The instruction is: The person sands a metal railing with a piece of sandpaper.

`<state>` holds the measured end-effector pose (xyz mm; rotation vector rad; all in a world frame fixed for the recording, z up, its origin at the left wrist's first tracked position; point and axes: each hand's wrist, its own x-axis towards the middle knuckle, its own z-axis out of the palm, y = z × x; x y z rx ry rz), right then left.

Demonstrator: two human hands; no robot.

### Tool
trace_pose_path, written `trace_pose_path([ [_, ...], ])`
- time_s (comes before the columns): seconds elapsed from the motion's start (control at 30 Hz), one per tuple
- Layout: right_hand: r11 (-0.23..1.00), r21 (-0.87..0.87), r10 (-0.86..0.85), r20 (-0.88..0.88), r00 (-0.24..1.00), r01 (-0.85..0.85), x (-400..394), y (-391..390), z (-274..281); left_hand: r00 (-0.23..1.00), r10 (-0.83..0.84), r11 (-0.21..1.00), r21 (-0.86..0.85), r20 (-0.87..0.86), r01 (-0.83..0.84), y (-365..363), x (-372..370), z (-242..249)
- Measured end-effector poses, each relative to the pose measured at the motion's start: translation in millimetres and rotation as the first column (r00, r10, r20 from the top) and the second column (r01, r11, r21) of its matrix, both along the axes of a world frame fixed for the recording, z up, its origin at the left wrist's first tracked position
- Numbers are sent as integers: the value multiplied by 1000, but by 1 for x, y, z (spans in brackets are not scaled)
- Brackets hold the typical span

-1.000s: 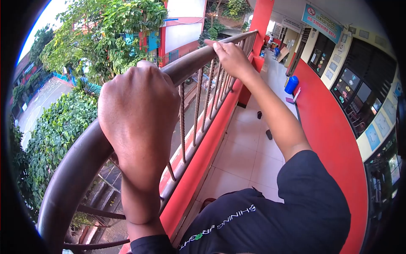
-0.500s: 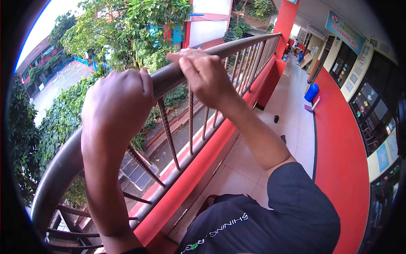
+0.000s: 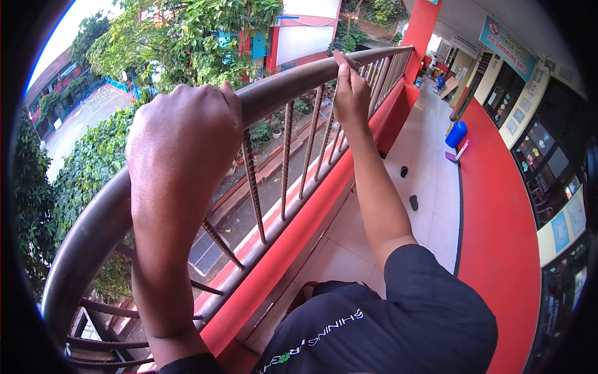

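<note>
A thick dark metal handrail (image 3: 286, 86) curves from the lower left to a red pillar at the upper right. My left hand (image 3: 187, 128) is wrapped over it in the left half of the view, knuckles up. Farther along, my right hand (image 3: 352, 90) touches the rail's near side, fingers over its top and thumb pointing up; whether it holds anything small cannot be seen. Ribbed metal bars (image 3: 286, 162) stand beneath the rail, between the two hands.
Below the bars runs a red ledge (image 3: 280, 265). Two dark shoes (image 3: 413, 202) lie on the tiled walkway (image 3: 436, 181). A blue bin (image 3: 456, 134) stands by the right wall. Trees (image 3: 187, 37) and a court (image 3: 87, 121) lie beyond the railing.
My right hand has slid away along the rail, toward the pillar, and its arm is straighter. My left hand stays wrapped on the rail. The view has shifted slightly.
</note>
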<state>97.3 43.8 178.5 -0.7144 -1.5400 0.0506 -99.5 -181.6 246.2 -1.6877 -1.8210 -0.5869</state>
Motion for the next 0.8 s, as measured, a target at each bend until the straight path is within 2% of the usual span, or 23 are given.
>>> trace_pose_path([
  [0.03, 996, 60, -59, 1, 998, 59, -2, 8, -6, 999, 12, 999, -53, 43, -10, 1, 2, 1],
  [0.07, 996, 93, -16, 3, 1000, 16, -19, -22, -6, 999, 8, 999, -49, 34, -7, 1, 3, 1],
  [0.13, 906, 398, 45, 258, 965, -148, -51, -89, -11, 996, 12, 998, 68, -83, -6, 0, 3, -3],
  [0.17, 904, 400, 48, 255, 966, -150, -53, -86, -9, 990, -28, 992, 120, -136, 45, 4, -2, -8],
  [0.23, 903, 381, 126, 214, 969, -201, -51, -84, -14, 994, -5, 997, 78, -110, 13, 4, 2, -6],
  [0.27, 929, 368, -8, 108, 994, -33, -36, -43, -13, 997, 22, 998, 53, -80, -18, 2, 3, -3],
  [0.3, 968, 247, -34, -11, 999, 35, -17, -9, -11, 997, 41, 998, 44, -63, -38, 4, 2, -3],
  [0.33, 999, 3, -41, -126, 991, 42, -3, -13, 1, 997, 36, 999, 44, -71, -33, 5, 2, -4],
  [0.4, 989, 144, -23, -82, 996, 34, -20, -17, -3, 995, 59, 998, 42, -78, -56, 5, 3, -3],
  [0.43, 949, 294, 107, 40, 993, -114, -36, -43, -7, 995, 94, 995, -12, -23, -94, 3, 7, 1],
  [0.47, 890, 373, 216, 164, 963, -263, -51, -77, -12, 994, 109, 994, -10, -27, -110, 4, 8, 3],
  [0.5, 855, 322, 339, 244, 908, -406, -56, -111, -20, 996, 81, 997, 6, -48, -81, 6, 5, 2],
  [0.53, 855, 308, 355, 238, 904, -417, -52, -116, -19, 996, 51, 999, 18, -72, -49, 7, 1, -2],
  [0.57, 867, 322, 332, 197, 922, -381, -44, -97, -17, 992, 8, 995, 99, -123, 5, 9, -5, -8],
  [0.6, 877, 337, 310, 150, 939, -343, -35, -63, -14, 990, 19, 996, 88, -138, -7, 8, 1, -7],
  [0.63, 926, 314, 214, 21, 977, -209, -21, -32, -11, 989, 125, 991, 66, -72, -120, 9, 10, -3],
  [0.67, 922, 312, 234, 17, 972, -228, -24, -33, -13, 972, 234, 972, 34, -1, -234, 10, 18, 0],
  [0.77, 961, 219, 205, -159, 966, -168, -43, -44, -17, 938, 342, 939, 24, 58, -344, 11, 31, 1],
  [0.8, 902, 360, 248, 25, 968, -240, -61, -71, -25, 920, 382, 923, 23, 85, -385, 12, 33, 3],
])
